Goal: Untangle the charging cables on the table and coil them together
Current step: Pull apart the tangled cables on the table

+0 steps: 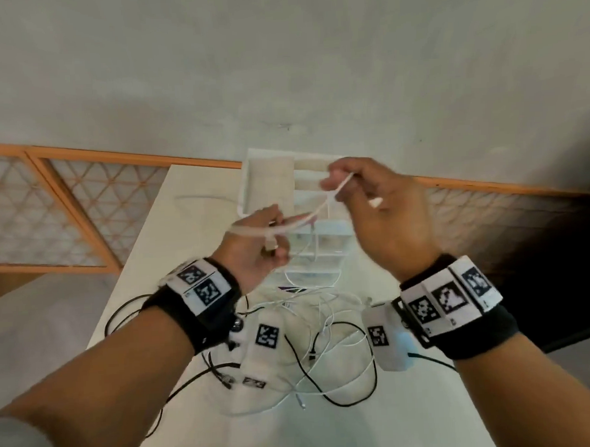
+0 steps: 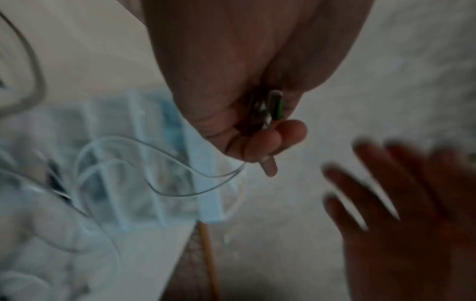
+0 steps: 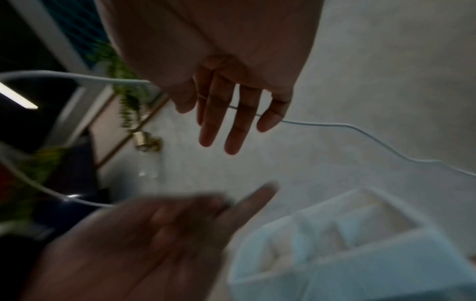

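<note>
Both hands are raised above the white table (image 1: pixel 191 207). My left hand (image 1: pixel 277 247) grips the plug end (image 1: pixel 271 246) of a white charging cable (image 1: pixel 315 215), its fingers curled round the plug (image 2: pixel 274 106). That cable runs up and right to my right hand (image 1: pixel 335 181), which pinches it between thumb and forefinger; the other fingers (image 3: pixel 231 122) are stretched out. Its slack hangs in loops (image 2: pixel 154 146). A tangle of black and white cables (image 1: pixel 325 340) lies on the table below my wrists.
A white compartment organiser (image 1: pixel 271 177) stands at the table's far end, right behind the hands. An orange-framed lattice panel (image 1: pixel 49 207) runs along the wall beyond the left edge. Black cable ends (image 1: pixel 122 315) trail off the left side.
</note>
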{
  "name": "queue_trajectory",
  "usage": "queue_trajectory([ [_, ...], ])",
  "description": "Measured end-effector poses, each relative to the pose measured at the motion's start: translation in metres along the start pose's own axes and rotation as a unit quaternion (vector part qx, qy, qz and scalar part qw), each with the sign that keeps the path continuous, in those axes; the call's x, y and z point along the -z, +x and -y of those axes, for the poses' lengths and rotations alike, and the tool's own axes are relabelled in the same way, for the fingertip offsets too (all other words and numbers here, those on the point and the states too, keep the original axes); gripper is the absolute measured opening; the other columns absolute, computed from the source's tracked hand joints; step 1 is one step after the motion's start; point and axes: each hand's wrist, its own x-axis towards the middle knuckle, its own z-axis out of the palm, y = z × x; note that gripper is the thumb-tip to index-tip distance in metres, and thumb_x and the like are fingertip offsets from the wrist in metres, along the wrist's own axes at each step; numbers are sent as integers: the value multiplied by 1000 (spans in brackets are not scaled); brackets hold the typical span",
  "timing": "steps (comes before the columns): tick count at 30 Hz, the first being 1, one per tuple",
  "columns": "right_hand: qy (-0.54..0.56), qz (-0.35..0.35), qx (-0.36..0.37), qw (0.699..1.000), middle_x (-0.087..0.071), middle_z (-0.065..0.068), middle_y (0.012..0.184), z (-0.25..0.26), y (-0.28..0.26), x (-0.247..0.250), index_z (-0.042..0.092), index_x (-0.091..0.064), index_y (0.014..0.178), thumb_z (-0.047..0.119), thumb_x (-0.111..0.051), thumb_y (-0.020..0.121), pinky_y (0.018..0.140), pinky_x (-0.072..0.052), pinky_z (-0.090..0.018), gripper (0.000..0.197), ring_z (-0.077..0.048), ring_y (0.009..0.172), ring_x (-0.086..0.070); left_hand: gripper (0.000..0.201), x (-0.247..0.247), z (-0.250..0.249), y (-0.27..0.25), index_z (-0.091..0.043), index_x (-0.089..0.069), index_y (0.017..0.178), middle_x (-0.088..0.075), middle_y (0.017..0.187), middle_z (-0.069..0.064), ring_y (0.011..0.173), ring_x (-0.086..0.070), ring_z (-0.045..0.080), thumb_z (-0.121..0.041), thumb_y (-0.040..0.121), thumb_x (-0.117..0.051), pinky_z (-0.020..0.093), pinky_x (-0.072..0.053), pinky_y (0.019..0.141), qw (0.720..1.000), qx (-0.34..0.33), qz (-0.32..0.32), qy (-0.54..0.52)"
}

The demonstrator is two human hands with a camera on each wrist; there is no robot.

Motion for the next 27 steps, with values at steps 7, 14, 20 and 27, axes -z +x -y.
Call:
queue_trajectory([
  [7, 45, -25, 34, 998, -74, 10, 103, 22, 24, 11, 21, -72, 117, 30, -58, 101, 84, -55, -22, 23, 0, 91, -68, 20, -60, 46, 2, -11, -51, 97, -69, 59, -3, 39, -36, 13, -20, 104, -35, 23, -30, 41, 935, 49, 77, 341],
  [14, -112, -70, -161, 978, -71, -2, 112, -84, 31, 68, 40, -69, 98, 50, -53, 94, 97, -53, -44, 19, -28, 104, -69, 29, 22, 33, -10, -12, -55, 94, -33, 54, -5, 40, -22, 9, -39, 103, -46, 21, -20, 38, 896, 79, 7, 437],
  [20, -68, -25, -141, 987, -54, 16, 135, -144, 45, 56, 42, -65, 89, 8, -54, 92, 84, -57, -34, 36, 0, 92, -66, 50, 35, -6, -32, -19, -40, 75, -26, 62, -4, 52, -15, 13, -68, 84, -49, 24, -14, 45, 932, -8, -7, 362],
  [27, -156, 99, -317, 930, -69, -14, 101, -158, 4, 58, 30, -38, 151, 3, -52, 91, 70, -59, -39, 67, -32, 85, -69, 39, 41, -29, -54, -12, -50, 82, -22, 61, 0, 50, -12, 14, -48, 95, -50, 24, -10, 44, 955, -86, -37, 282],
])
